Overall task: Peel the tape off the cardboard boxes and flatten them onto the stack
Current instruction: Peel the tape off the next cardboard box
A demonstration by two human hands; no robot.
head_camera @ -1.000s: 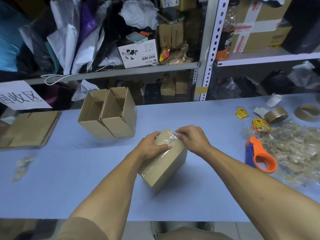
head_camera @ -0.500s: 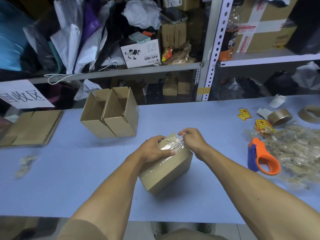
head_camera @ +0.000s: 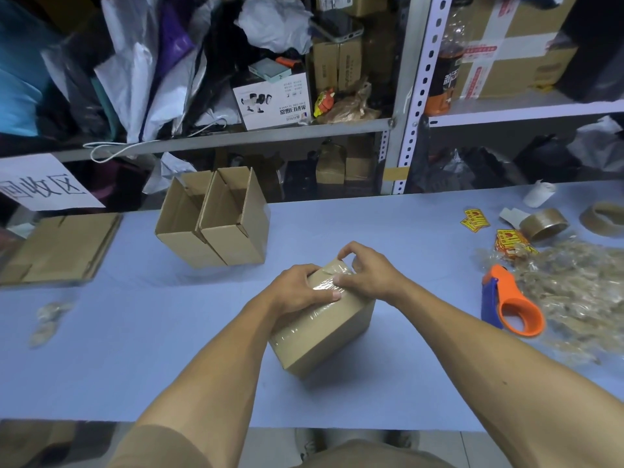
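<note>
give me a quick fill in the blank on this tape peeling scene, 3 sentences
The left hand grips the taped box while the right hand picks at the ____ on its top.
Behind it stand ____ open boxes, side by side.
The tape dispenser has an ____ handle.

Missing words: tape; two; orange

Taped brown cardboard box (head_camera: 324,329) sits mid blue table (head_camera: 135,349) before me. Two open brown cardboard boxes (head_camera: 216,217) behind-left, flattened cardboard stack (head_camera: 57,248) far left; orange-and-blue tape dispenser (head_camera: 510,304) right w/ crumpled clear tape pile (head_camera: 580,292).
</note>
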